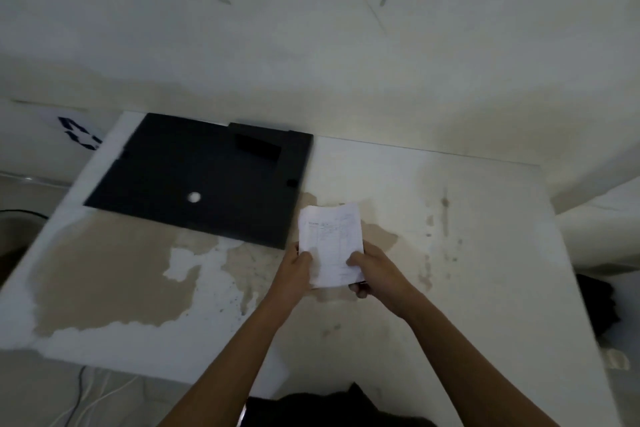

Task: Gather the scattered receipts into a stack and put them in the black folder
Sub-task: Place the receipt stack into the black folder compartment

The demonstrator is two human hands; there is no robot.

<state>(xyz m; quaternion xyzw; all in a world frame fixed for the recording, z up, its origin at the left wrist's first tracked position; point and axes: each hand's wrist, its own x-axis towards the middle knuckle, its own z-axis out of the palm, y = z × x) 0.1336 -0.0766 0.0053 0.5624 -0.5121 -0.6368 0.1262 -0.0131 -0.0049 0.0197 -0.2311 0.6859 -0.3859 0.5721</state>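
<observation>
A stack of white receipts is held upright-tilted above the table, just right of the black folder's near right corner. My left hand grips the stack's lower left edge, thumb on the front. My right hand grips its lower right edge, fingers wrapped under. The black folder lies closed and flat at the back left of the table, with a flap and a small white dot on its cover.
The white table has large peeled brown patches and stains. A stained wall rises right behind it. White cables lie on the floor at the lower left. A dark object sits beyond the table's right edge.
</observation>
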